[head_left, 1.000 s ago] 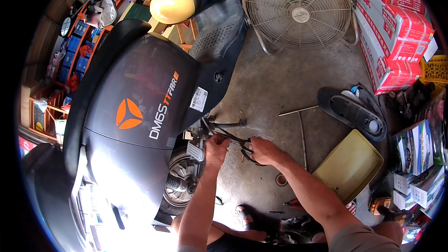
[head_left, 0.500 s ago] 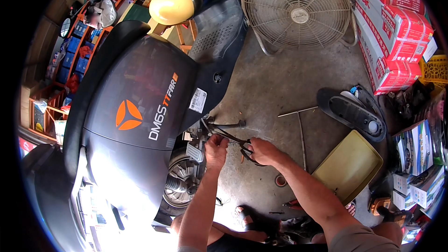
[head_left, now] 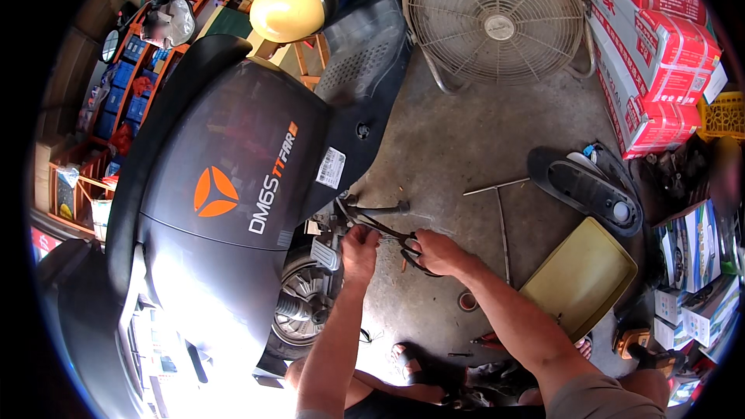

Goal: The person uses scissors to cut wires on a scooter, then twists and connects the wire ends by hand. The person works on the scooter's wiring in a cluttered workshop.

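A grey electric scooter [head_left: 233, 120] with an orange emblem stands on my left. From its lower side a dark cable [head_left: 379, 225] runs across between my hands and hangs in a loop [head_left: 420, 268] under the right one. My right hand [head_left: 441, 253] is closed around the cable. My left hand [head_left: 358, 254] is closed in a pinch beside the cable, close to the scooter's metal footrest [head_left: 325, 254]; what lies between its fingertips is too small to make out. Below the footrest is the rear wheel [head_left: 299, 318], partly covered by the body.
A large floor fan [head_left: 497, 27] stands ahead, with red and white cartons [head_left: 660, 70] at its right. On the floor lie a T-shaped metal rod [head_left: 501, 225], a dark plastic cover [head_left: 578, 186] and a yellowish tray [head_left: 586, 279]. A yellow helmet [head_left: 285, 9] rests beyond the scooter seat.
Hardly anything differs. Both hands stay in the same place on or beside the cable, with only a slight shift of the left fingers.
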The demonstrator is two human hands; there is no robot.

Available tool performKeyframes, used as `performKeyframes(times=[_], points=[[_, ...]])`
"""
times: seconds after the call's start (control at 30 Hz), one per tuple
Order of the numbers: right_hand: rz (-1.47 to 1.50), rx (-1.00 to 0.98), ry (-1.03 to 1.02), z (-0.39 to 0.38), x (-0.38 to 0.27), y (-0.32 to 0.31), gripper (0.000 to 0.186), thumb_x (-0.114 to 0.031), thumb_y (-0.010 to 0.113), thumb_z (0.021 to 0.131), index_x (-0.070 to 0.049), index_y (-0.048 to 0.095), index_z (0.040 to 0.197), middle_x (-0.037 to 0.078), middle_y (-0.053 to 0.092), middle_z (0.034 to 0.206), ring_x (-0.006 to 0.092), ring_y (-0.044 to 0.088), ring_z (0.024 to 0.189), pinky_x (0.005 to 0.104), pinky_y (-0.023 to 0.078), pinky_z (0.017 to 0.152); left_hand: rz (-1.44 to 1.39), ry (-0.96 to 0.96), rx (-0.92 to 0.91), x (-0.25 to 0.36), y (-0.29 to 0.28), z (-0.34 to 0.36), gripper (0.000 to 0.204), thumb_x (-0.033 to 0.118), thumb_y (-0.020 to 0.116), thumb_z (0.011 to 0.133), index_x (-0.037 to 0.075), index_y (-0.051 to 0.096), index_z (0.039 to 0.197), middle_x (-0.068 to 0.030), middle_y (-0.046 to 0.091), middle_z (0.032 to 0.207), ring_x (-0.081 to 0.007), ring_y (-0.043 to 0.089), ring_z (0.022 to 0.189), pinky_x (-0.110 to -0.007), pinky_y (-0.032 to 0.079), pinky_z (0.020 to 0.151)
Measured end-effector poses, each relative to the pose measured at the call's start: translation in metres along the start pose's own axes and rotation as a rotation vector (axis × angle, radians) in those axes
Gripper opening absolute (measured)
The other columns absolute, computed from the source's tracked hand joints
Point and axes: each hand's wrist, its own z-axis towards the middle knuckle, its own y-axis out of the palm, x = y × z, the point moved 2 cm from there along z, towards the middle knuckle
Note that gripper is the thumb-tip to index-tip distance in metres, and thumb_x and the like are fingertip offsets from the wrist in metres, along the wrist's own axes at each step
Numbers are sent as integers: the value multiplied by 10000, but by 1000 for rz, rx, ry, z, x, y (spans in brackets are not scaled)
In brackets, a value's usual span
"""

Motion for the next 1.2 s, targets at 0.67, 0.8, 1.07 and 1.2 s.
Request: performKeyframes(times=[0.67,0.8,1.07,1.2], points=[[-49,8,-88,-1,-2,-9,278,-116,679,767,-16,495,951,215,575,964,406,600,924,467,466,747,24,122,21,-16,-5,6,117,84,615,818,-33,623,815,-68,652,718,-126,562,669,-304,457,668],[-60,-28,-81,-2,-7,-14,286,-117,678,768,-19,489,958,210,563,982,403,596,923,464,465,749,39,110,11,-17,-7,7,125,91,614,820,-33,630,824,-72,657,728,-138,573,675,-312,461,678],[-67,-63,-107,1,-6,-14,278,-143,681,785,-7,505,952,213,582,923,404,598,913,454,459,752,74,99,-10,-19,-10,9,106,83,609,824,-20,623,847,-78,659,750,-149,580,695,-314,461,691],[60,-140,-63,7,3,-6,258,-147,681,761,-6,539,924,180,593,810,335,608,819,420,450,704,139,140,-28,0,-5,0,92,67,605,835,-23,597,850,-78,658,755,-153,581,685,-316,464,679]])
